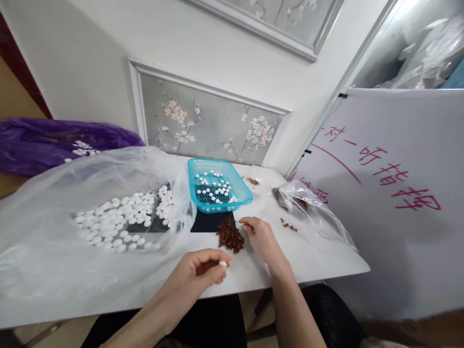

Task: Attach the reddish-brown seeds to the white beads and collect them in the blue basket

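My left hand (203, 274) hovers over the near part of the white table (319, 261), fingers curled and pinching a small white bead (222, 264). My right hand (261, 237) rests on the table with its fingers closed in a pinch at the right edge of a pile of small reddish-brown pieces (229, 235); what it pinches is too small to name. Behind the pile stands a turquoise plastic basket (239, 181) with several white beads in it. To the left a clear plastic bag (72, 227) lies open, covered with many white beads (119, 220).
A second clear bag (308, 203) with brown pieces lies at the right of the table. A purple bag (47, 142) sits at the far left. A white board with red writing (391, 193) leans at the right. A dark mat (208, 221) lies under the basket.
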{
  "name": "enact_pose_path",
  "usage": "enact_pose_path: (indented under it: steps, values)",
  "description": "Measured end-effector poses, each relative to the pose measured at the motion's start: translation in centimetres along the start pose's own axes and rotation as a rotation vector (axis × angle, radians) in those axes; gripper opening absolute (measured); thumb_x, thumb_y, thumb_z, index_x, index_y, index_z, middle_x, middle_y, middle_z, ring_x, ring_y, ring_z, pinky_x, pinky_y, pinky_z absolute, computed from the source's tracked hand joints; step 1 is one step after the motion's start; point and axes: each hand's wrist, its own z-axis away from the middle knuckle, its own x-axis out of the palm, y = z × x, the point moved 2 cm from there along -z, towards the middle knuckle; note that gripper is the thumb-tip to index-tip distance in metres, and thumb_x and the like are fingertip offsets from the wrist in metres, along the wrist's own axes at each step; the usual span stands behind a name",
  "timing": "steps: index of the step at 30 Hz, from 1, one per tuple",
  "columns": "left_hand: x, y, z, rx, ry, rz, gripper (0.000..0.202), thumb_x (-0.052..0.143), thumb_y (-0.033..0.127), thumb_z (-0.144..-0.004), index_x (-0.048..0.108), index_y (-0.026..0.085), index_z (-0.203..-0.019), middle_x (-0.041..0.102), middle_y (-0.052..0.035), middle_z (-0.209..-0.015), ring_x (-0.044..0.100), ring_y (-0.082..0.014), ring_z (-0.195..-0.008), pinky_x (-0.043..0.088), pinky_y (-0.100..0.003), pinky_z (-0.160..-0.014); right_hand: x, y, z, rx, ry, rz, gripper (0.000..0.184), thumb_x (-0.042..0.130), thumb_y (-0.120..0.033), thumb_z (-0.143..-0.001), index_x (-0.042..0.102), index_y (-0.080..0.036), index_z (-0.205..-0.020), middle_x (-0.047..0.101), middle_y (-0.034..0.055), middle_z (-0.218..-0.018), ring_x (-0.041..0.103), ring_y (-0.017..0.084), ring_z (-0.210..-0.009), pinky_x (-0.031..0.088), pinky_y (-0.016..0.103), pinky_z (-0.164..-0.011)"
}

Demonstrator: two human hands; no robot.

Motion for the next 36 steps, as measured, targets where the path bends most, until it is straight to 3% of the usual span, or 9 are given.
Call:
enact_pose_path:
  steps: [4,7,12,15,18,24,29,32,36]
  values:
    - [-0.4,-0.5,-0.8,-0.013,0.024,0.076,0.024,0.067,0.037,-0.074,0.068,0.018,-0.088,0.061,0.0002,-0.075,0.051,-0.0117,-0.067,0.043,-0.024,-0.069,0.3,-0.7,-1.9,-0.015,-0.034,0.015,0.028,0.048,-0.009,-0.086,0.070,-0.021,-0.099,0.070,0.0073,-0.100,0.064,0.020,-0.097,0.044,0.028,-0.087]
    - [-0.8,-0.7,-0.9,-0.025,0.023,0.065,0.024,0.066,0.038,-0.076,0.069,0.017,-0.088,0.058,0.0002,-0.070,0.050,-0.0124,-0.068,0.042,-0.024,-0.068,0.9,-1.3,-2.9,-0.003,-0.084,0.005,0.018,0.053,-0.017,-0.089,0.067,-0.020,-0.100,0.067,0.0070,-0.105,0.063,0.021,-0.097,0.047,0.033,-0.085]
    - [-1.1,-0.9,-0.8,-0.014,0.008,0.130,0.021,0.067,0.036,-0.076,0.069,0.017,-0.084,0.058,-0.0001,-0.070,0.049,-0.0120,-0.067,0.040,-0.023,-0.065,1.4,-1.0,-2.8,0.039,-0.099,-0.117,0.027,0.055,-0.030,-0.091,0.056,-0.017,-0.115,0.058,0.0077,-0.117,0.060,0.019,-0.097,0.052,0.039,-0.082]
    - [-1.1,-1.0,-0.7,-0.014,-0.002,0.166,0.019,0.067,0.035,-0.076,0.069,0.018,-0.084,0.057,0.0007,-0.070,0.049,-0.0110,-0.067,0.039,-0.022,-0.065,0.8,-0.4,-2.1,0.068,-0.036,-0.256,0.011,0.056,-0.022,-0.088,0.064,-0.015,-0.088,0.066,0.0064,-0.089,0.063,0.019,-0.086,0.050,0.037,-0.081]
    - [-1.0,-1.2,-0.7,-0.020,-0.013,0.189,0.019,0.066,0.035,-0.077,0.069,0.018,-0.084,0.057,0.0013,-0.069,0.049,-0.0102,-0.066,0.039,-0.021,-0.066,0.1,-0.4,-0.7,0.097,0.011,-0.459,0.015,0.050,-0.022,-0.087,0.060,-0.016,-0.079,0.064,0.0031,-0.068,0.065,0.017,-0.071,0.053,0.033,-0.071]
    - [-1.1,-1.3,-0.6,-0.030,-0.011,0.282,0.015,0.070,0.029,-0.074,0.071,0.017,-0.083,0.061,-0.0003,-0.073,0.052,-0.0094,-0.070,0.042,-0.019,-0.068,-0.1,-2.9,3.9,0.073,-0.016,-0.868,0.016,0.057,-0.033,-0.085,0.060,-0.018,-0.092,0.068,0.0070,-0.098,0.067,0.016,-0.081,0.055,0.031,-0.074]
    - [-1.3,-1.1,-0.5,-0.089,0.001,0.466,0.016,0.071,0.027,-0.074,0.074,0.016,-0.087,0.067,-0.0038,-0.087,0.058,-0.0098,-0.076,0.047,-0.020,-0.078,0.6,-4.9,6.3,0.137,-0.058,-1.346,0.008,0.070,-0.024,-0.078,0.066,-0.020,-0.084,0.066,0.0039,-0.097,0.066,0.015,-0.079,0.054,0.027,-0.071]
    - [-1.4,-1.1,-0.4,-0.096,-0.005,0.510,0.016,0.071,0.026,-0.075,0.073,0.016,-0.087,0.068,-0.0032,-0.086,0.060,-0.0092,-0.077,0.048,-0.018,-0.079,0.9,-5.7,7.0,0.108,-0.080,-1.415,0.003,0.070,-0.022,-0.077,0.068,-0.021,-0.079,0.064,0.0011,-0.090,0.063,0.012,-0.070,0.052,0.027,-0.069]
    - [-1.5,-1.4,-0.4,-0.080,-0.030,0.519,0.014,0.072,0.024,-0.074,0.072,0.016,-0.086,0.067,-0.0024,-0.078,0.062,-0.0100,-0.075,0.049,-0.019,-0.078,1.0,-6.5,7.6,0.085,-0.119,-1.329,0.001,0.068,-0.022,-0.079,0.068,-0.021,-0.079,0.063,-0.0014,-0.069,0.060,0.012,-0.065,0.050,0.026,-0.068]
